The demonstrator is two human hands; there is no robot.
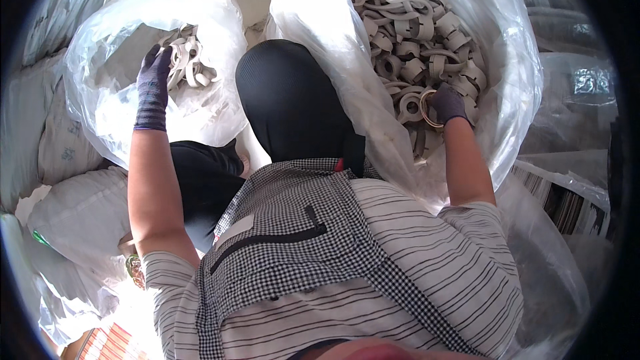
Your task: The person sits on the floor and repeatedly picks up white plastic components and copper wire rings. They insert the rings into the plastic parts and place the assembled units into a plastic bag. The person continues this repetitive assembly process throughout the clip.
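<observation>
My left hand [154, 87], in a dark purple-grey knit glove, is at the left clear plastic bag [93, 77]. Its fingers are stretched out beside a small pile of off-white curved parts [193, 60]; whether they touch is unclear. Deep in the right clear plastic bag [507, 0], my right hand [449, 104] wears the same kind of glove. Its fingers are curled at the edge of a brass-coloured ring [424, 110]; the fingertips are partly hidden. Around that hand lies a large heap of grey-beige ring-shaped and curved parts [407, 30].
My black-clad knee [287, 93] stands between the two bags. Full white sacks [80, 207] are stacked along the left. More plastic-wrapped bundles [577, 87] stand on the right, above a stack of thin dark and light strips [560, 200].
</observation>
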